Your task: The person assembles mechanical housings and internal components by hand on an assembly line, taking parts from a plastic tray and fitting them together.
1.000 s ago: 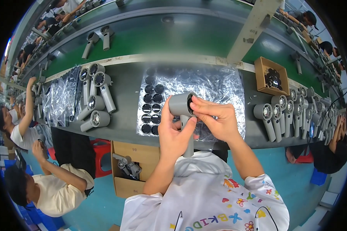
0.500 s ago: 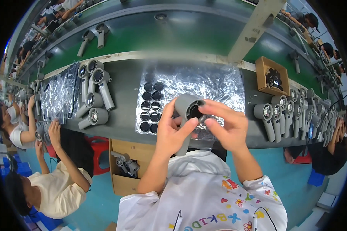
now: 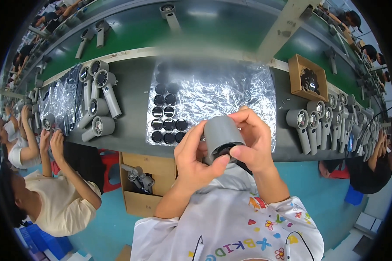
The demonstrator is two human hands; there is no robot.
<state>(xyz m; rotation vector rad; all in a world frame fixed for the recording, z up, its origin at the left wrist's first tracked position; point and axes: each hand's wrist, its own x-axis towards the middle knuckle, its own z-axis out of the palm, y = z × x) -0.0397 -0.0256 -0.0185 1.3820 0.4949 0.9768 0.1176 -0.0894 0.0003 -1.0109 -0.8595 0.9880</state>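
Observation:
Over the near edge of the bench I hold a grey handheld fan (image 3: pixel 223 130) with its round head toward me. My left hand (image 3: pixel 192 163) is closed around the head's left side. My right hand (image 3: pixel 258 141) grips the right side, its thumb against a dark round piece (image 3: pixel 224 150) in the head's opening. How far that piece is seated I cannot tell, and the fan's handle is hidden. Just beyond my hands, several black round caps (image 3: pixel 169 112) lie in rows on a clear plastic sheet (image 3: pixel 222 98).
Grey fans (image 3: pixel 111 98) lie at left, beside plastic bags (image 3: pixel 59 106). At right are a cardboard box (image 3: pixel 295 78) of black parts and many fans (image 3: pixel 314 126). A green conveyor (image 3: pixel 231 26) runs behind a post (image 3: pixel 283 35). A co-worker (image 3: pixel 59 198) sits left, near a floor carton (image 3: pixel 137 209).
Both hands have tilted the fan so its opening faces nearer me and its handle has gone from sight. My right thumb now presses at the opening. On the conveyor, a fan has come further into view.

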